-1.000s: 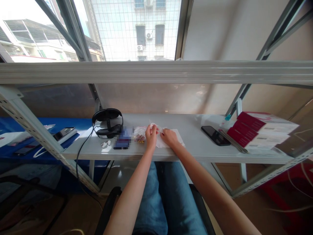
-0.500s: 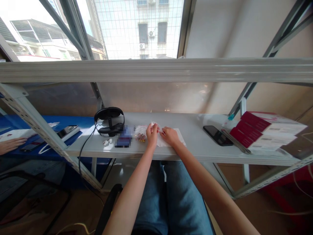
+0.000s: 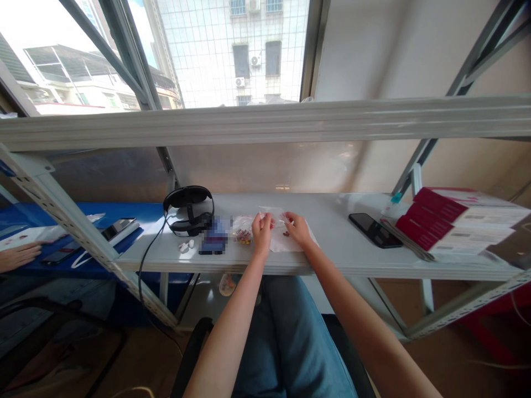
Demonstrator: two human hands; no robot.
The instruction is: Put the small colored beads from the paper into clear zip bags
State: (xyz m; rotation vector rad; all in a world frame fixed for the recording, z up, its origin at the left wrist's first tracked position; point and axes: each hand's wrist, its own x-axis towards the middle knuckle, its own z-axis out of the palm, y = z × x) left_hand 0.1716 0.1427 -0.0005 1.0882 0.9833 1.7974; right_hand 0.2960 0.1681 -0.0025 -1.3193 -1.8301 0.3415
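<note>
My left hand is closed, its fingertips pinching the edge of a small clear plastic bag. On the bag's other side, my right hand pinches it with thumb and fingers. Both hands hover just over a white sheet on the shelf. A few small brownish pieces show between the hands; whether they lie on the sheet or inside the bag I cannot tell. Close beside my left hand sits another clear bag with small colourful pieces in it.
Black headphones, white earbuds and a pixelated blue item stand to the left. At right are a black phone and stacked red-and-white boxes. Another person's hand rests far left. A shelf beam crosses above.
My hands have drawn apart a little, with my right hand shifting right and rising slightly. More of the clear bag and the brownish pieces now show between them. The view has shifted slightly.
</note>
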